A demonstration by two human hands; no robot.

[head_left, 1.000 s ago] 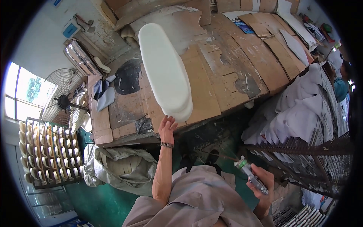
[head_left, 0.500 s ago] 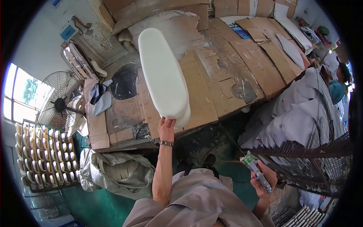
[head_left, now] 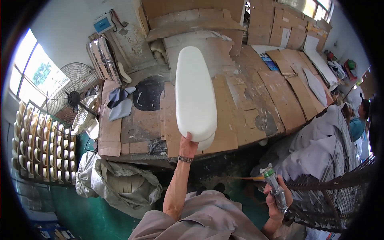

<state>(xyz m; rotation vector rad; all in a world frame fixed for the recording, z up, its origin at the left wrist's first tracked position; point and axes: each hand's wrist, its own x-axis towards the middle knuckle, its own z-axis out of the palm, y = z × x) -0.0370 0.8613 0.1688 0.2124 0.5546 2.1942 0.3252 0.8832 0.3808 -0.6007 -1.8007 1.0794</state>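
Ahead of me a long, rounded white foam pad (head_left: 196,96) extends over the cardboard-covered table (head_left: 228,116). Its near end is in the grasp of my left hand (head_left: 188,147), thumb on top and the other fingers hidden underneath. A second rounded white lobe (head_left: 206,143) shows below that end; whether it is a separate piece I cannot tell. Low on the right, apart from the pad, my right hand (head_left: 278,196) is wrapped round a metal spray gun (head_left: 275,185) with a green band. An orange-yellow hose (head_left: 242,178) runs beside the gun.
A fan (head_left: 73,98) and a rack of cream foam pieces (head_left: 44,148) stand left. A sack (head_left: 120,182) holding pale pieces lies below the table's front edge. Grey-white sheets (head_left: 316,148) drape over a metal rack at right, where another person (head_left: 358,122) is partly visible.
The view has shifted, so surroundings sit further right and lower. The pad now points more straight ahead, and my left thumb lies on top of its end. The right hand still holds the spray gun.
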